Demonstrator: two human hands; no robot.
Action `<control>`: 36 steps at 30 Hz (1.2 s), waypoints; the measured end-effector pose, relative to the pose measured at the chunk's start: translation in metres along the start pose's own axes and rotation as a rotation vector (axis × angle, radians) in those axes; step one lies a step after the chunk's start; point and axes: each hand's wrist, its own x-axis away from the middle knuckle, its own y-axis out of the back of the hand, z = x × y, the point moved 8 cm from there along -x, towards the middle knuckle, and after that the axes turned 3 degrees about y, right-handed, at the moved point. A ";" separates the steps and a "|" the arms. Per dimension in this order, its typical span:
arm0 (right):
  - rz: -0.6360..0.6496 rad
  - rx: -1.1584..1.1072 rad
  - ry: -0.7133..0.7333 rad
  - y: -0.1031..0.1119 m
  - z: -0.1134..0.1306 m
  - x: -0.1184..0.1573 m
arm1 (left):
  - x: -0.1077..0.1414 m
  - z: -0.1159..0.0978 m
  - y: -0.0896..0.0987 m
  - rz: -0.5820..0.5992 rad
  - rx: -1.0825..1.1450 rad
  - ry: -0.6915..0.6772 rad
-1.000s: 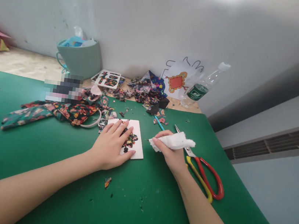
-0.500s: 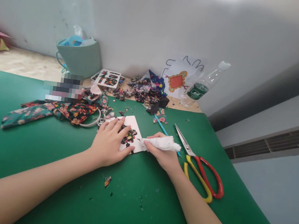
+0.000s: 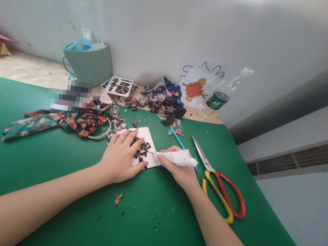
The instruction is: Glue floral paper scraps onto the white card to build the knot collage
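My left hand [image 3: 121, 157] lies flat with fingers spread on a white card [image 3: 142, 134], pressing it to the green tabletop. Dark floral fabric pieces [image 3: 143, 149] cover part of the card, and my palm hides the rest. In my right hand [image 3: 179, 173] is a crumpled white squeeze tube [image 3: 177, 156], gripped between thumb and fingers. Its narrow tip points left and meets the card's right side, by the fabric. A blue stick, perhaps a pencil [image 3: 177, 136], lies partly behind the right hand. Large scissors [image 3: 211, 168] with red and yellow handles rest to the right.
Floral cloth [image 3: 81, 123] with a pale ring [image 3: 101, 132] lies on the left. Along the wall stand a green bin [image 3: 88, 63], patterned cards [image 3: 119, 86], a heap of fabric scraps [image 3: 164, 98], a drawing [image 3: 195, 88] and a plastic bottle [image 3: 219, 100]. Small snippets [image 3: 118, 199] dot the table.
Almost nothing differs. The tube's tip has shifted very slightly at the card's right side, and the whole view has moved a little. My left hand stays on the card.
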 end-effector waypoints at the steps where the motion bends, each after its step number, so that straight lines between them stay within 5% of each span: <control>1: 0.004 0.016 0.006 0.000 0.001 0.000 | 0.000 0.000 0.000 0.000 -0.001 0.001; 36: 0.143 0.089 0.032 -0.001 -0.003 -0.001 | 0.000 0.000 -0.003 0.012 -0.011 -0.013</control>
